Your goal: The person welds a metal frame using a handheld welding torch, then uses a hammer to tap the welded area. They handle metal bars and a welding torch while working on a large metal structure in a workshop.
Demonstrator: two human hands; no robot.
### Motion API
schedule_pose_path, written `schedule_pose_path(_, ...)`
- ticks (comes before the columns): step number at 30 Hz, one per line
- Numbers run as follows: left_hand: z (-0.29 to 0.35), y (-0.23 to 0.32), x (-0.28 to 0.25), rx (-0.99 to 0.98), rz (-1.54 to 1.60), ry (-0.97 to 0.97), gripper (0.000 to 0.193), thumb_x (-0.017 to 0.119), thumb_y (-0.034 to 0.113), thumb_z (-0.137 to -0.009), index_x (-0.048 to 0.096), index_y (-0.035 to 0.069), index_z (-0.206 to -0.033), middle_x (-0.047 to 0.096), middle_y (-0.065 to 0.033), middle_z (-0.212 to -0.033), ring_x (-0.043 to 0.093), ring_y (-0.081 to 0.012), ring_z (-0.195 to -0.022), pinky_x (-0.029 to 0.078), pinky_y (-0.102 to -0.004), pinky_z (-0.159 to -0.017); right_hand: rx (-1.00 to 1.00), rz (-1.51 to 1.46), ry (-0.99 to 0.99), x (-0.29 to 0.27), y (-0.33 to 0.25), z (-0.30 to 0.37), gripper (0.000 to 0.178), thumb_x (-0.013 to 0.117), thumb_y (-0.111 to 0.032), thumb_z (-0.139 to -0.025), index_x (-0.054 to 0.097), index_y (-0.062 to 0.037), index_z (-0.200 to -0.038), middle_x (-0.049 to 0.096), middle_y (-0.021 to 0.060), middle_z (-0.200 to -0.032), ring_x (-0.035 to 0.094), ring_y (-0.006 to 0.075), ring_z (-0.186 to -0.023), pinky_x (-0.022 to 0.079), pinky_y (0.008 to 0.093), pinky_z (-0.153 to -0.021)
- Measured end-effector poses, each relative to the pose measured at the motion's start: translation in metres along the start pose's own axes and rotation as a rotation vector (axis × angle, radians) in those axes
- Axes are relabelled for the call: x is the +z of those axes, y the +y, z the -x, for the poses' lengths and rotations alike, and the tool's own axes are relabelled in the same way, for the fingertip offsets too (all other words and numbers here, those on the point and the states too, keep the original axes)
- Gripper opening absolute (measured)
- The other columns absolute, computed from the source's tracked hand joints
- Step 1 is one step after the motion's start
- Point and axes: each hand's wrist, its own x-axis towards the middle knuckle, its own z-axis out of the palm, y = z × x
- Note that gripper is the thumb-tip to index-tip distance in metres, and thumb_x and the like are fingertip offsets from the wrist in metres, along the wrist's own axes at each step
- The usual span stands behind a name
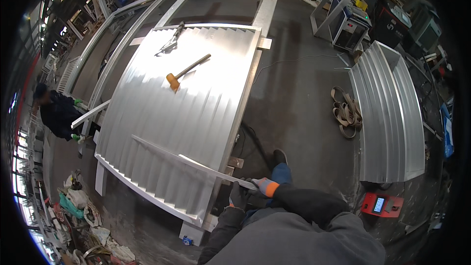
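Observation:
A long, thin metal strip (196,166) slants across the near part of a large ribbed metal panel (162,113). Its near end is in my hands, beyond the panel's right edge. My left hand (238,196), in a dark glove, is closed around the strip just short of that end. Beside it, my right hand (265,187), in a grey glove with an orange cuff, grips the tip. The fingers of both hands are partly hidden. On the panel lie a mallet (173,83) with a yellowish head and a dark tool with a cord (170,45).
Long metal beams (267,10) support the panel. A co-worker (59,113) with green gloves stands at the left. To the right are a ribbed metal piece (387,118), coiled straps (347,113) and a red device (382,205) with a display. A blue tape measure (187,240) sits near the panel's corner.

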Motion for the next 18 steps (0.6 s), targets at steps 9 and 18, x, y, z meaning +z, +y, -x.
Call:
schedule_pose_path(9,-0.164,0.014,0.208,-0.138,0.309,0.254,0.027,0.066,0.038,-0.098,0.06,0.012,-0.097,0.067,-0.0117,-0.11,0.063,-0.0369,-0.115,0.051,-0.0579,-0.102,0.369,0.498,-0.314,-0.282,0.108,0.066,0.029,0.047,-0.02,-0.1,0.053,-0.0127,-0.128,0.07,0.0138,-0.112,0.07,0.0347,-0.105,0.054,0.0432,-0.087)
schedule_pose_path(18,-0.321,0.081,0.393,-0.095,0.178,0.065,0.021,0.062,0.026,-0.101,0.063,0.006,-0.105,0.071,-0.0142,-0.102,0.07,-0.029,-0.101,0.06,-0.042,-0.092,0.373,0.323,-0.005,-0.43,0.182,-0.003,0.031,0.052,-0.021,-0.096,0.056,-0.0167,-0.126,0.072,0.0164,-0.108,0.068,0.0357,-0.104,0.052,0.0469,-0.086)
